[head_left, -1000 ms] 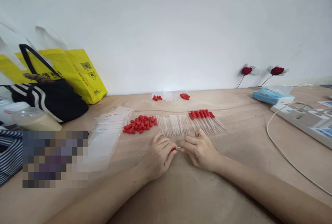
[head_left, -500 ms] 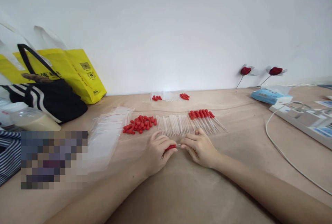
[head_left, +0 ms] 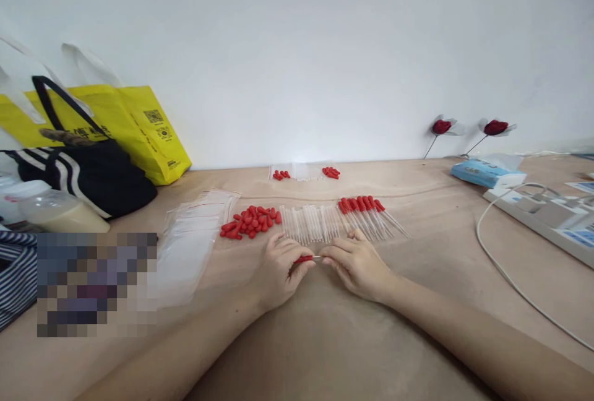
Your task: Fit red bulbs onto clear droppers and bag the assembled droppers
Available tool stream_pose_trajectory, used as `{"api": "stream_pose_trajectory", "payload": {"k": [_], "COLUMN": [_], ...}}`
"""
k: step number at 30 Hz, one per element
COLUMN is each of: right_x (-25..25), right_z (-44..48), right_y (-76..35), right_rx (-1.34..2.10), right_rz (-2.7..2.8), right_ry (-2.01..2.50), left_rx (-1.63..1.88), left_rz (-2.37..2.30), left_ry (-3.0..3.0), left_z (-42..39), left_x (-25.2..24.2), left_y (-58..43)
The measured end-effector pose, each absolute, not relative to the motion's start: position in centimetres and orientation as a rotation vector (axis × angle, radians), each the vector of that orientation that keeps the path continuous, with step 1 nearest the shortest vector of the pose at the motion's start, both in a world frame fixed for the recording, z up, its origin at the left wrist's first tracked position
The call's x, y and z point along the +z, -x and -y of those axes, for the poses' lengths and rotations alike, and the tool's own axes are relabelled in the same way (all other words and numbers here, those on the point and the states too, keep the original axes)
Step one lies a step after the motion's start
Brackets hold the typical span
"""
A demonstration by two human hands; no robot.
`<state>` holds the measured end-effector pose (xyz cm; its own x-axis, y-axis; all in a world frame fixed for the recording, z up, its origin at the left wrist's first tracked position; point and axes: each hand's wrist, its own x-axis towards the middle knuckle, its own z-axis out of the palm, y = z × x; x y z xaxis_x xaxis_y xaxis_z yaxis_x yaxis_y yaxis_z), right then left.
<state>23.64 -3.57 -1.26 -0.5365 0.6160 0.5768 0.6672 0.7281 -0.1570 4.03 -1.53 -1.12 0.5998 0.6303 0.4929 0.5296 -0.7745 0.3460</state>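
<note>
Pinched in my left hand (head_left: 284, 268) is a red rubber dropper bulb (head_left: 304, 259). My right hand (head_left: 355, 265) grips a clear glass dropper tube (head_left: 317, 257), most of it hidden by the fingers. The tube's end meets the bulb's mouth; how far it sits inside cannot be made out. Just beyond my hands lies a row of clear tubes (head_left: 310, 223). To its left is a pile of red bulbs (head_left: 250, 221). On its right, several droppers with red bulbs fitted (head_left: 364, 206) lie side by side, tips toward me.
Clear zip bags (head_left: 185, 258) lie left of the bulbs. Small bagged bulbs and tubes (head_left: 304, 171) rest by the wall. A bottle (head_left: 62, 210), black bag (head_left: 93, 175) and yellow bag (head_left: 148, 135) stand left. At right are a tissue pack (head_left: 485, 172), power strip (head_left: 570, 228) and white cable (head_left: 496, 280).
Both hands stay almost in place. My left fingers have shifted slightly on the bulb, and less of it shows now. The view has moved a little.
</note>
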Motion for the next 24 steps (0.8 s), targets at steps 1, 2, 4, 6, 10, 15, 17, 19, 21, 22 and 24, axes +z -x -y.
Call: {"api": "stream_pose_trajectory", "payload": {"k": [1, 2, 4, 6, 10, 15, 17, 19, 21, 22, 24], "right_x": [-1.2, -1.1, -1.1, -1.2, -1.6, -1.9, -1.9, -1.8, -1.8, -1.8, -1.8], "right_z": [3.6, 3.6, 3.7, 3.8, 2.9, 0.4, -0.4, -0.8, -0.9, -1.0, -1.0], "right_y": [-23.7, -23.8, -23.8, -23.7, -24.4, -27.5, -28.5, -28.9, -28.7, -28.5, -28.0], "right_rx": [-0.147, -0.194, -0.293, -0.361, -0.317, -0.08, -0.047, -0.036, -0.028, -0.023, -0.018], "right_rz": [2.322, 2.329, 2.338, 2.362, 2.341, 1.941, 1.823, 1.777, 1.764, 1.762, 1.768], "right_ry": [0.98, 0.997, 1.021, 1.032, 1.15, 1.546, 1.669, 1.73, 1.765, 1.781, 1.803], "left_rx": [0.915, 0.912, 0.904, 0.925, 1.076, 1.04, 0.972, 0.927, 0.904, 0.899, 0.889], "left_rz": [-0.98, -0.984, -0.974, -0.986, -1.192, -1.238, -1.201, -1.182, -1.176, -1.173, -1.167], "left_ry": [-2.673, -2.688, -2.722, -2.742, -2.651, -2.585, -2.628, -2.648, -2.658, -2.665, -2.677], "left_z": [1.4, 1.3, 1.2, 1.1, 1.0, 0.9, 0.9, 0.9, 0.8, 0.9, 0.9], "left_x": [-1.0, -1.0, -0.9, -0.9, -1.3, -1.6, -1.5, -1.5, -1.4, -1.4, -1.4], "left_y": [-3.9, -3.8, -3.6, -3.5, -3.4, -3.2, -3.2, -3.3, -3.4, -3.4, -3.5]}}
